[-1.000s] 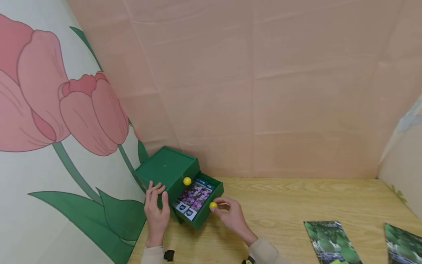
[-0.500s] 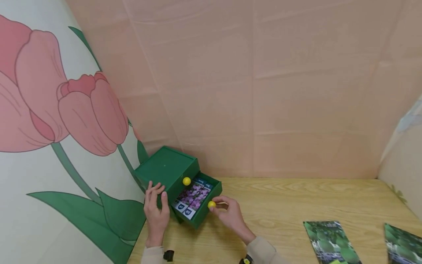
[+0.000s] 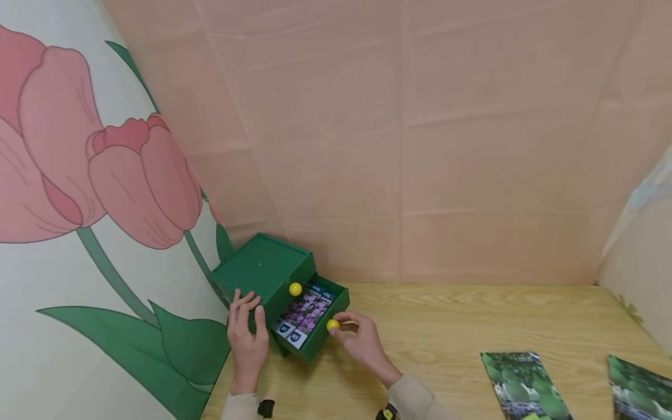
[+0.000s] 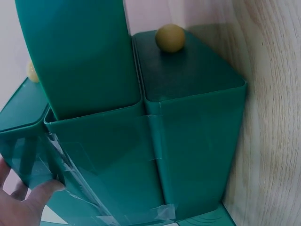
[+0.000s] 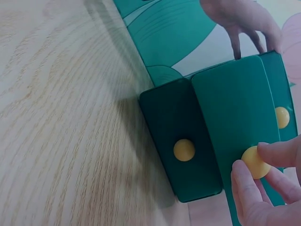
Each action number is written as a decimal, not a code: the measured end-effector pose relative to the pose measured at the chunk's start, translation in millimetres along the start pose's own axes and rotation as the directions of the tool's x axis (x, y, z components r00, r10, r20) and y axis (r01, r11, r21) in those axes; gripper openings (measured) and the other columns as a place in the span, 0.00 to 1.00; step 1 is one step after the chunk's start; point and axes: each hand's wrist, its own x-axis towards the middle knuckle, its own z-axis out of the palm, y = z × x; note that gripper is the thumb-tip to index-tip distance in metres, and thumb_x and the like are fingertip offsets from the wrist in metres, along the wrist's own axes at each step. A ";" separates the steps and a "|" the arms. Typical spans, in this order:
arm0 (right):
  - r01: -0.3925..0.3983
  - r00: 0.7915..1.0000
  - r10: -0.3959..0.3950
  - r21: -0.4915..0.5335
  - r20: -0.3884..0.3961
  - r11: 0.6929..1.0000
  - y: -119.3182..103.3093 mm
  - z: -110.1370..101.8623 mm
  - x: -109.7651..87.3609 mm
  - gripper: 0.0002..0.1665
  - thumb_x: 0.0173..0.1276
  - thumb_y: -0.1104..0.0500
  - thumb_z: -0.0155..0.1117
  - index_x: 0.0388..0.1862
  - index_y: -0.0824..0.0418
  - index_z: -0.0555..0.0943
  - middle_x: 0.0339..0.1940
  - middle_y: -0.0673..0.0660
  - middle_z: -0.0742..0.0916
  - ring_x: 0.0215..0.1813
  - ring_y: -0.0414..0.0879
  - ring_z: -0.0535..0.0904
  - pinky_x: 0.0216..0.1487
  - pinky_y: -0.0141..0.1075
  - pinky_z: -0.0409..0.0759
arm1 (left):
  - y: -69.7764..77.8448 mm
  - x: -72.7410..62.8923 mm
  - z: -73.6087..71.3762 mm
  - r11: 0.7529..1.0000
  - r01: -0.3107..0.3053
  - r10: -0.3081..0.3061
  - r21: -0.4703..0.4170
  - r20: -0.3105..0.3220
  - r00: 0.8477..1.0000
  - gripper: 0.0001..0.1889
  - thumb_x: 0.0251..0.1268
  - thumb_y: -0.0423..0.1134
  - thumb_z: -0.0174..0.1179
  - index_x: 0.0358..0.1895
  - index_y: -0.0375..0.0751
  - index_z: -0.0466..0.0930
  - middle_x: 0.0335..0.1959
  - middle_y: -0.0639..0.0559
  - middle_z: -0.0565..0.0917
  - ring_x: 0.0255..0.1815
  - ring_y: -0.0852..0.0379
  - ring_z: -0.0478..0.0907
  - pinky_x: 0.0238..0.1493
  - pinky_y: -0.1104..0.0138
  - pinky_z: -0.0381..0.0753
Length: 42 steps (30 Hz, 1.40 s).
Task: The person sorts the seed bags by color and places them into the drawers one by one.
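Note:
A small green drawer cabinet (image 3: pixel 259 265) stands by the left wall, its middle drawer (image 5: pixel 237 103) pulled partly out. My right hand (image 3: pixel 362 347) pinches that drawer's round yellow knob (image 5: pixel 254 162) between thumb and fingers. Inside the drawer lie flat picture packets (image 3: pixel 305 318) with purple flowers. My left hand (image 3: pixel 248 344) rests against the cabinet's near side, fingers at the top edge and thumb (image 4: pixel 47 188) on the side wall. The top drawer's yellow knob (image 3: pixel 296 289) and the bottom drawer's knob (image 5: pixel 184 149) are untouched, and both those drawers are in.
Two green picture sheets (image 3: pixel 525 382) lie on the wooden table (image 3: pixel 430 326) at the right, one cut off by the frame edge. A tulip mural (image 3: pixel 142 181) covers the left wall. Behind the table hangs a pinkish covering (image 3: pixel 472 146).
The middle drawer has slid slightly inward, my right hand moving left with its knob. My left hand has kept its place on the cabinet.

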 end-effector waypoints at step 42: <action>0.009 0.999 -0.009 0.002 0.032 1.000 -2.4 15.2 15.8 0.12 0.70 0.66 0.75 0.52 0.63 0.89 0.52 0.61 0.90 0.56 0.57 0.88 0.55 0.40 0.91 | -1.1 0.8 -1.8 1.000 -0.016 0.016 -0.001 0.003 1.000 0.13 0.71 0.23 0.63 0.54 0.36 0.87 0.59 0.35 0.83 0.78 0.29 0.68 0.85 0.62 0.63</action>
